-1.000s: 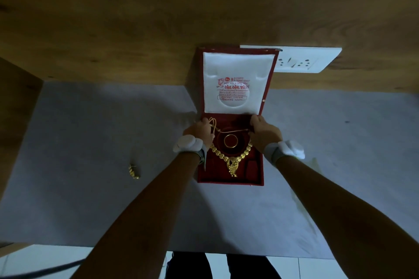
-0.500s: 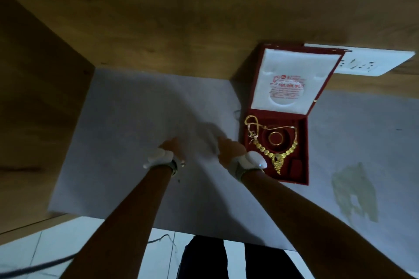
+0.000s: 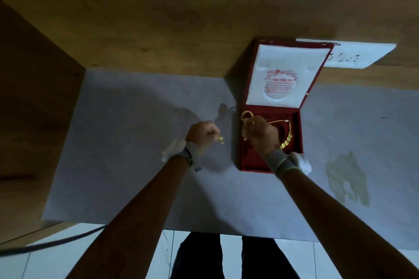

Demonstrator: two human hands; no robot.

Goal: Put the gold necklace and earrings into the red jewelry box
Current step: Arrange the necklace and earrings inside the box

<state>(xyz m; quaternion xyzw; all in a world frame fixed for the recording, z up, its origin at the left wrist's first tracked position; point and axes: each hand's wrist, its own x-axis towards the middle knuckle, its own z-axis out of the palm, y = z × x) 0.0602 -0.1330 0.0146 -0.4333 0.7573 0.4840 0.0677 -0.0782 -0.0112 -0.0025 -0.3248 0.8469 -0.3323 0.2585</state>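
The left hand (image 3: 201,135) pinches a small, light earring (image 3: 220,140); the right hand (image 3: 260,135) grips the limp gold necklace (image 3: 286,140) over the red jewelry box (image 3: 297,133).

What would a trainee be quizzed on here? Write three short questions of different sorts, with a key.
1. True or false: the red jewelry box stands with its lid open.
2. Which hand holds the small gold earring? A. left hand B. right hand C. neither
3. Fill in: the gold necklace lies inside the ____, partly hidden under the right hand.

Key
1. True.
2. A; the left hand's grip is closed on it, beside the box and above the grey mat.
3. Box; the right hand's fingers touch the chain near its clasp end.
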